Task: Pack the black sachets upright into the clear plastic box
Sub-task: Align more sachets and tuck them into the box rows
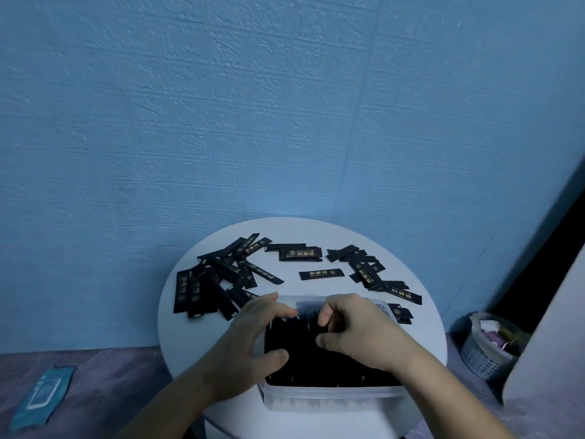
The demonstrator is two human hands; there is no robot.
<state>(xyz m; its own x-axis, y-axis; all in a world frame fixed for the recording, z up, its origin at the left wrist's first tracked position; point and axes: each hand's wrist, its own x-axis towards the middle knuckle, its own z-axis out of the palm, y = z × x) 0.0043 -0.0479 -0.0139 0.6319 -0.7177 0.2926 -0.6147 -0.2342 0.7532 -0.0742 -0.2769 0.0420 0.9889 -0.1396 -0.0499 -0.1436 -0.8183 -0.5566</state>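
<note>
Nearest the camera sits the clear plastic box (332,399) on the round white table (424,327), already crammed with upright black sachets (319,359), too many and too dark to count. Both hands are over it: the left hand (253,340) spreads open-fingered across the left side of the packed row, pressing rather than gripping, while the right hand (354,327) curls its thumb and fingers into the row; it looks pinched on sachet tops, though I cannot tell for certain that it holds 1. The risk here, as I judge it, is tightness: forcing more into so full a row could buckle a sachet, pop neighbours upward, or tip them off vertical if the left hand lets go too soon. Beyond the box, loose sachets (321,274) lie flat in 3 loose groups: a tangled heap at left of roughly 15, about 3 in the middle, and around 10 at right; overlaps make exact counts impossible. A sleeve or wrist could sweep those off the edge. Farther right, 1 small basket (484,353) stands on the floor.
</note>
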